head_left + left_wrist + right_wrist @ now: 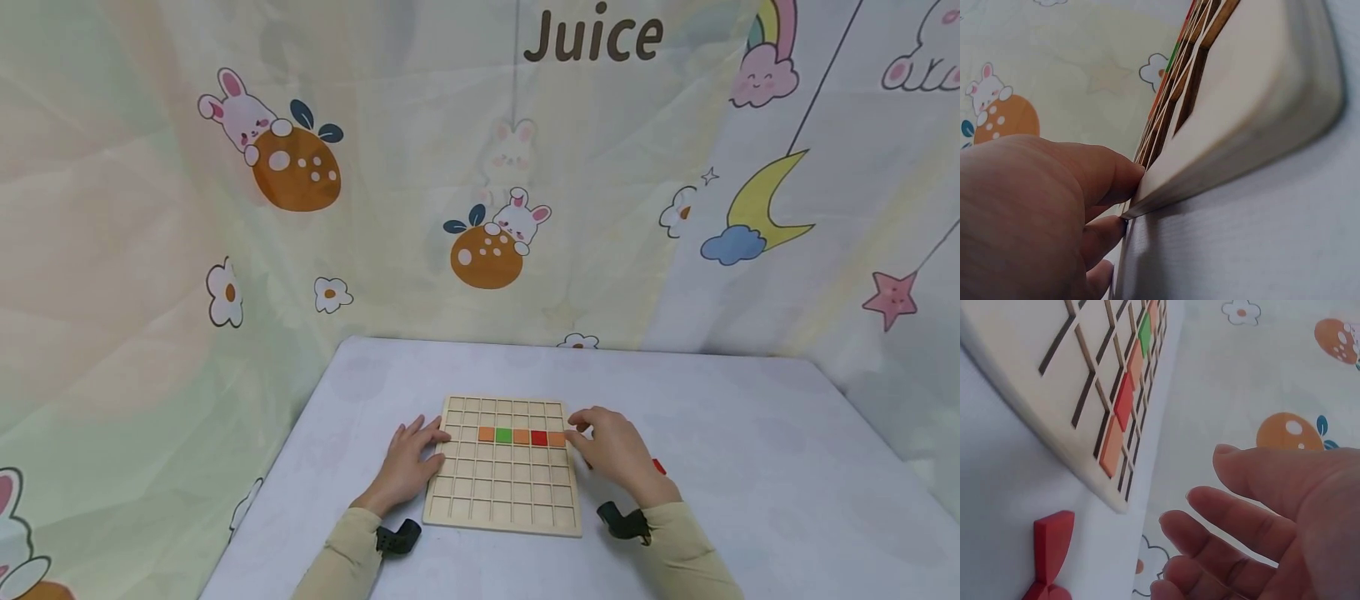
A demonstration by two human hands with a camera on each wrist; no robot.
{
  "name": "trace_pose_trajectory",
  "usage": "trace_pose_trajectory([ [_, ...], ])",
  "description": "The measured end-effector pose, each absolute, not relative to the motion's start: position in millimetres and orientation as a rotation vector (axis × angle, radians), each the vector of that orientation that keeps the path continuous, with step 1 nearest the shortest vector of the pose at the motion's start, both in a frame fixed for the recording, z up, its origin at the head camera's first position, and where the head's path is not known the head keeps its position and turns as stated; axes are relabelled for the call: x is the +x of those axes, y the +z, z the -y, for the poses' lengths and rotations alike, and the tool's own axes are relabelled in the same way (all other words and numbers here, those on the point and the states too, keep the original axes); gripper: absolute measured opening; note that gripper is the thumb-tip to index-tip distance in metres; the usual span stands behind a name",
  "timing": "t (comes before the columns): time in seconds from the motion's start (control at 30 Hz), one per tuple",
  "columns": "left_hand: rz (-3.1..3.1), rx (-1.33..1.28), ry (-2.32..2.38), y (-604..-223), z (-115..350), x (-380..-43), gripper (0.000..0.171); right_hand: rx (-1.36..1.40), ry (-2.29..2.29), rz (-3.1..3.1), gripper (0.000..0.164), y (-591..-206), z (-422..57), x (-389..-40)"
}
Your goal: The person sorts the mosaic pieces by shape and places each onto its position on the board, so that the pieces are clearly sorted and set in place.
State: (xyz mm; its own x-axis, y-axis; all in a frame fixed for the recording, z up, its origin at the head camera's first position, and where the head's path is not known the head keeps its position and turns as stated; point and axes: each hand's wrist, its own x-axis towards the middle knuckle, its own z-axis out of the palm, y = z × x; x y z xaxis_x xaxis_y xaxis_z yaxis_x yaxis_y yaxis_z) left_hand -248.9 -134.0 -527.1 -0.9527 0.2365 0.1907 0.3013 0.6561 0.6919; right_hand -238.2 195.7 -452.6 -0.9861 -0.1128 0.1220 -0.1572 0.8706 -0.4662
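A pale wooden grid board (501, 523) lies on the table. One row holds square tiles: an orange tile (487, 434), a green tile (504, 435), another orange one, a red tile (539, 438), and an orange tile (557, 439) at the right end. My left hand (405, 468) rests at the board's left edge, its fingertips touching the rim (1222, 150). Beside the right edge is my right hand (617, 450); in the right wrist view its loosely bent fingers (1222, 512) hold nothing and stand apart from the board.
A red piece (1054, 544) with a pointed, curved outline lies on the table off the board's right side, touching more red below it. Past my right wrist, a bit of red (658, 467) shows. A printed cloth backdrop (405, 208) hangs behind the white table (780, 467).
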Motion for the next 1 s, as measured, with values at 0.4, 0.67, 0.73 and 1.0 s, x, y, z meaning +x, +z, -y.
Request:
trace_pose_trajectory([
  [0.4,2.801,-0.438,-1.171,-530.2,134.8,-248.2,0.023,0.152,0.721,2.958,0.028,-458.3,-214.5,-238.9],
  [0.67,2.807,-0.455,-1.163,-524.6,134.4,-251.8,0.024,0.052,0.786,3.009,0.033,-455.1,-250.9,-241.0],
  [0.73,2.811,-0.454,-1.155,-524.5,134.5,-252.3,0.024,0.040,0.784,3.020,0.035,-456.4,-259.2,-242.0],
  [1.0,2.821,-0.425,-1.147,-526.2,133.0,-250.8,0.024,0.033,0.831,3.056,0.034,-460.0,-280.5,-243.3],
])
